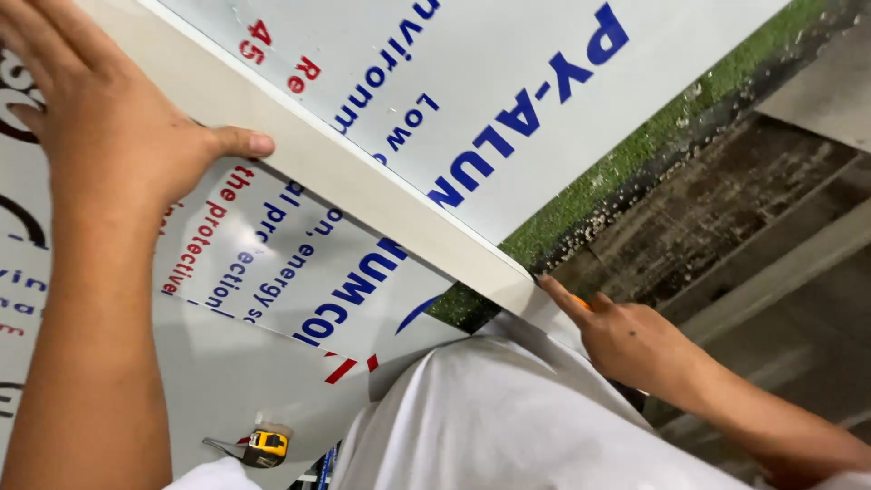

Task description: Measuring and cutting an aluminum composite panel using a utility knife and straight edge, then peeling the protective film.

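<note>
Left hand [109, 136]: I spread my palm flat on the white strip [381, 195], fingers splayed and gripping nothing, thumb stretched out along its lower edge.
Right hand [626, 340]: my fingers curl round a tool with an orange handle [585, 301]; the forefinger lies straight along it, pointing at the near end of the strip. I cannot see the tool's tip, so I cannot tell what kind it is.
White strip: it runs slantwise from under my left palm down to my right fingertip, lying as a guide across the printed panel [508, 100].
Lower sheet [272, 272]: a second printed sheet lies just below my left thumb.
Doing it well: I judge that the strip must not slide, so I press straight down with the whole palm and keep the thumb off the working edge. The tool should hug that edge, drawn evenly.
Risk: my forefinger sits very near the tip; a slip could catch it.
Nearby: green turf [635, 154] shows beyond my right fingers; a yellow tape measure [268, 445] lies below my left forearm.
</note>
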